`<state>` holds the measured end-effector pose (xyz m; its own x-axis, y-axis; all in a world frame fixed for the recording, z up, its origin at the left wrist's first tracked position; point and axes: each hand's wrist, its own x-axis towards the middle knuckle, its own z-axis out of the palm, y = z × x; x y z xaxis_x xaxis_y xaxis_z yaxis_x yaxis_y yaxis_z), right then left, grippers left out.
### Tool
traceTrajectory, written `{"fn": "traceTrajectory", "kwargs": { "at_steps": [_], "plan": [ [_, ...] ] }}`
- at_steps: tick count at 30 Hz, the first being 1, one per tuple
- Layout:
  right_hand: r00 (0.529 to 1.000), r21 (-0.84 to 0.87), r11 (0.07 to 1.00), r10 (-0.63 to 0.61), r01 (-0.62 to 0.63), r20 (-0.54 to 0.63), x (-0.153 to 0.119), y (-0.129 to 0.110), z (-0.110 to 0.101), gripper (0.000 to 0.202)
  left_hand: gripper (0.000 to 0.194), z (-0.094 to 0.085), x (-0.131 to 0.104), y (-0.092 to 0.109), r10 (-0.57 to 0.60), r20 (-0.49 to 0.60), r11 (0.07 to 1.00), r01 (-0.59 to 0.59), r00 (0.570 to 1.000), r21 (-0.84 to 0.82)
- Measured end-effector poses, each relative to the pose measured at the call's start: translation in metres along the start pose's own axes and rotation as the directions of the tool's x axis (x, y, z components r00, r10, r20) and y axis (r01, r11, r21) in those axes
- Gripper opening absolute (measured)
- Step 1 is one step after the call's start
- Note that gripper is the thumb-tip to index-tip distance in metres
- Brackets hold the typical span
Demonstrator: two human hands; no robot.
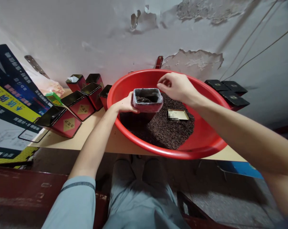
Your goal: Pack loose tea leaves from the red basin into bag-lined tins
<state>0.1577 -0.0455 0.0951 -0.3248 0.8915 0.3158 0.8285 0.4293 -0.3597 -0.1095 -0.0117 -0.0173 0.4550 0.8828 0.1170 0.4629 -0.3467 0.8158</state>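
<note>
My left hand [127,103] is wrapped round the left side of a red tin [148,108], holding it over a big red basin [125,133]. Clear plastic lines the tin and folds over its rim. Dark loose tea leaves [144,99] show inside. My right hand [174,85] hovers by the tin's upper right corner, its fingers curled in a pinch; whether anything is between them is hidden. Below lies a heap of the same dark leaves [165,130] in the basin. On the heap rests a small pale shallow tray-like scoop or lid [179,114].
Several open red-and-black tins [72,122] stand or lean left of the basin on a pale tabletop [93,136]. At the right are dark-topped tins [232,92]. A large printed cardboard box [12,105] is far left. Behind rises a peeling wall [98,38].
</note>
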Motion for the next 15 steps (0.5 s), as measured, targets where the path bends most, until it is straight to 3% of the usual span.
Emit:
{"fn": "traceTrajectory", "kwargs": {
  "at_steps": [2, 4, 7, 11, 13, 15],
  "plan": [
    [0.991, -0.039, 0.991, 0.131, -0.131, 0.013, -0.01, 0.025, 0.008, 0.035, 0.128, 0.001, 0.001, -0.001, 0.023, 0.007, 0.999, -0.023, 1.0, -0.03],
    [0.941, -0.118, 0.961, 0.271, -0.251, 0.204, -0.019, 0.051, 0.027, 0.045, 0.128, 0.001, 0.001, -0.001, 0.032, 0.015, 0.998, -0.031, 0.999, -0.046],
    [0.74, -0.267, 0.932, 0.357, -0.244, 0.57, -0.034, 0.076, 0.067, 0.063, 0.128, 0.002, 0.001, -0.001, 0.035, 0.011, 0.998, -0.034, 0.999, -0.044],
    [0.515, -0.341, 0.922, 0.385, -0.182, 0.766, -0.058, 0.068, 0.113, 0.109, 0.128, 0.001, 0.0, -0.003, 0.054, 0.002, 0.998, -0.054, 0.999, -0.043],
    [0.453, -0.341, 0.925, 0.38, -0.168, 0.807, -0.066, 0.054, 0.122, 0.118, 0.129, 0.0, -0.001, -0.004, 0.047, 0.001, 0.998, -0.047, 0.999, -0.036],
    [0.436, -0.324, 0.933, 0.359, -0.156, 0.825, -0.071, 0.043, 0.124, 0.12, 0.13, 0.0, -0.002, -0.003, 0.036, 0.002, 0.999, -0.036, 0.999, -0.031]
  ]
}}
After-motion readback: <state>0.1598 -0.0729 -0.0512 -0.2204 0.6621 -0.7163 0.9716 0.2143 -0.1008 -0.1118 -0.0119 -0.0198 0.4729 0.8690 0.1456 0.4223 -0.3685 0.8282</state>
